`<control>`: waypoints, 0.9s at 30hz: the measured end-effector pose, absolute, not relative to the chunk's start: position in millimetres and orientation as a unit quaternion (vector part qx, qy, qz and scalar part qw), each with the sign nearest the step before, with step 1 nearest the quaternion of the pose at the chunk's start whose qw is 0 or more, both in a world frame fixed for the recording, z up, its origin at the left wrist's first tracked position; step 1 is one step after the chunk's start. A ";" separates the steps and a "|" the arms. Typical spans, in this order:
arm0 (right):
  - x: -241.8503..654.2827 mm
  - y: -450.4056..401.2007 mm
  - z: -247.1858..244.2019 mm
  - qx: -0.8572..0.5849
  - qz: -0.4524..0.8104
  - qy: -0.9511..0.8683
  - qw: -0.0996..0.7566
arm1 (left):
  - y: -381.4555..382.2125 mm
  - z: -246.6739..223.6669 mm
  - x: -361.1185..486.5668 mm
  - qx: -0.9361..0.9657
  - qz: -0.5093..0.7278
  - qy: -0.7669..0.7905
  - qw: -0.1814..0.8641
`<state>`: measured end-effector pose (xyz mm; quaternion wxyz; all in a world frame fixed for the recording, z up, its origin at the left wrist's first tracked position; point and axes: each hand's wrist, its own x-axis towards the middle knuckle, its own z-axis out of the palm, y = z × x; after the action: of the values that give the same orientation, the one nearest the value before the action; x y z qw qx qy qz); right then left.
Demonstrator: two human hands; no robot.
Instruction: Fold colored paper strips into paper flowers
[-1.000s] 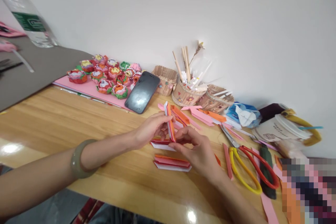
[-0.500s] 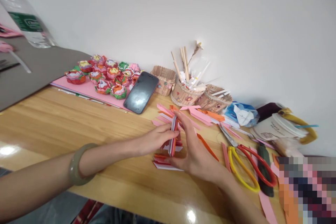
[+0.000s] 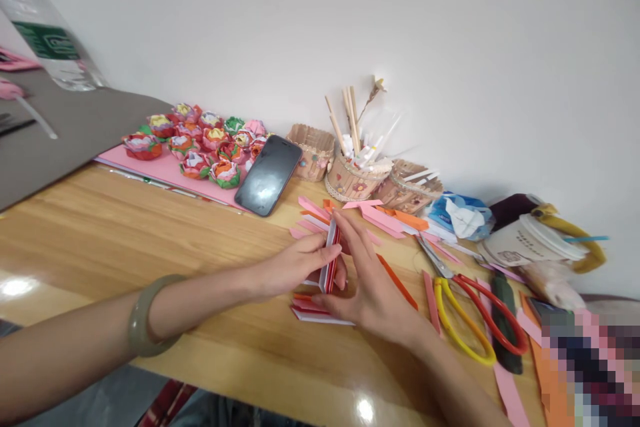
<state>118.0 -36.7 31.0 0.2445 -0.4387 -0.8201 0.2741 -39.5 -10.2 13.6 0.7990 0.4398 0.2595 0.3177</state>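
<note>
A small stack of folded paper strips (image 3: pixel 330 257), white, red and pink, stands upright between my hands. My left hand (image 3: pixel 300 263) pinches the stack, its thumb across the near face and its other fingers partly hidden behind. Curved around the stack's right side is my right hand (image 3: pixel 363 280), with fingertips at the top end and thumb near the bottom end. More folded strips (image 3: pixel 320 315), red and white, lie on the table just below the hands. Pink and orange strips (image 3: pixel 313 217) are spread behind them.
Scissors (image 3: pixel 465 307) and a dark green tool (image 3: pixel 506 323) lie at the right. Behind are a phone (image 3: pixel 269 175), paper flowers (image 3: pixel 215 140) on a pink sheet, decorated baskets (image 3: pixel 357 177), a blue tissue pack (image 3: pixel 460 213) and a white cup (image 3: pixel 530 243). A bottle (image 3: pixel 50 40) stands far left.
The left fingers have closed further around the stack from behind. The strips under the hands are less visible, and the right hand has shifted slightly against the stack.
</note>
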 end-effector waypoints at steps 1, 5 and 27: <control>117.5 -36.5 31.0 -0.437 0.264 -0.823 0.249 | -10.1 13.0 -39.2 0.428 0.320 0.256 0.805; 115.6 -35.6 30.5 -0.435 0.227 -0.829 0.268 | -9.5 9.8 -37.4 0.391 0.335 0.241 0.822; 128.2 -25.5 30.3 -0.424 0.340 -0.727 0.419 | -1.4 17.5 -42.3 0.465 0.288 0.285 0.787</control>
<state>128.2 -25.5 30.3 0.4194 -0.4243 -0.7272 0.3396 -42.3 -1.4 17.5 0.7868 0.4652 0.2853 0.2883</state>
